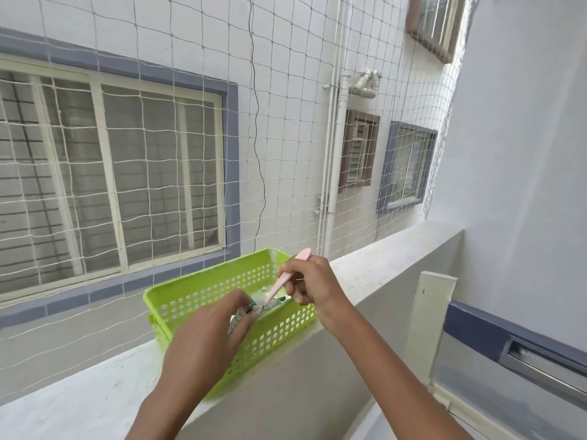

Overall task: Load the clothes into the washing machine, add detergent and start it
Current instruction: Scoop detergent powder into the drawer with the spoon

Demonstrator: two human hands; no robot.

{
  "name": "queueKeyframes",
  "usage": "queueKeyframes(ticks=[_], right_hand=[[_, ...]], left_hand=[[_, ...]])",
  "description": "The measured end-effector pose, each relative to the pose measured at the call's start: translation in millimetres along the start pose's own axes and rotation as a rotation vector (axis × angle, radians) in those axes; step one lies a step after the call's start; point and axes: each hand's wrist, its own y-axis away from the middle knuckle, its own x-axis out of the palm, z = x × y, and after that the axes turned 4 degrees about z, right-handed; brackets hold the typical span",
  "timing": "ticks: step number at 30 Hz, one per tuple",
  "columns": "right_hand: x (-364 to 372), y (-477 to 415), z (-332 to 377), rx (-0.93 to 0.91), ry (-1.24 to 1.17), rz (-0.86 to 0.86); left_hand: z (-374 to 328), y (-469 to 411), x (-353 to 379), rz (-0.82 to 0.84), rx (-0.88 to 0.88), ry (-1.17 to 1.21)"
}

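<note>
Scooping from the detergent packet (270, 308), low inside the green basket (190, 300) on the near ledge (95, 392). Pinching the packet's left edge with the left hand (209, 335); gripping the pink spoon (283, 282) in the right hand (309, 281), bowl down in the mouth (fill level hidden). Best to hold that mouth wide, lift the spoon level, and clear the basket wall. Beyond, netting (286, 122) and far windows (127, 173).

hands 2: left hand (206, 331), right hand (309, 281) | green basket (197, 282) 1 | pink spoon (302, 255) 1 | detergent packet (269, 308) 1 | net (286, 90) 1
</note>
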Motion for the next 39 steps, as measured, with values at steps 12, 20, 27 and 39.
queueKeyframes(ticks=[12,20,27,39], right_hand=[[-23.4,7.5,-5.3,0.138,-0.396,-0.229],[-31.1,11.1,-2.3,0.118,-0.485,-0.263],[-48.7,19.4,0.9,0.112,-0.556,-0.255],[-157.5,79.6,-7.1,0.025,-0.543,-0.571]], left_hand=[[-3.4,1.9,-1.7,-0.033,-0.002,0.043],[-6.3,2.1,-2.0,-0.072,-0.005,0.046],[-12.0,3.2,-2.6,-0.135,0.033,0.060],[-96.8,-12.4,63.7,-0.309,0.511,0.316]])
